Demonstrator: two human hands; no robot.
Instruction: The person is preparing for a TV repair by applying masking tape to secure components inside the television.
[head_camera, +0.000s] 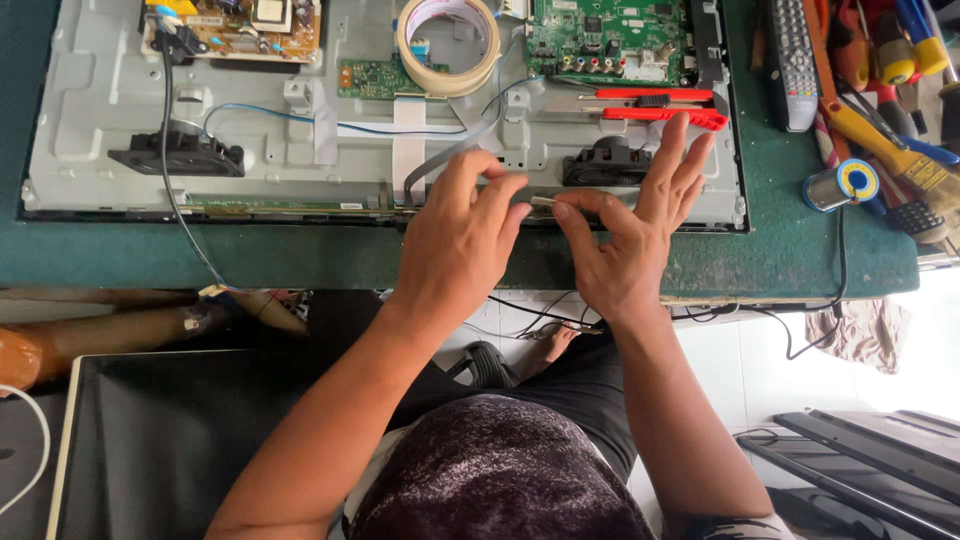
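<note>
Both hands meet at the near edge of an opened television's metal back panel (120, 110): the left hand (455, 240) and right hand (630, 235) pinch a thin pale strip (542, 202), mostly hidden by fingertips. Beyond it, a masking-tape roll (447, 45).

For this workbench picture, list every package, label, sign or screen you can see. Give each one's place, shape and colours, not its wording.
Dark flat screen panel: lower left, below the bench, rectangular, black with pale edge.
Remote control: upper right on the green bench, long, grey with rows of buttons.
No packages or signs show.
</note>
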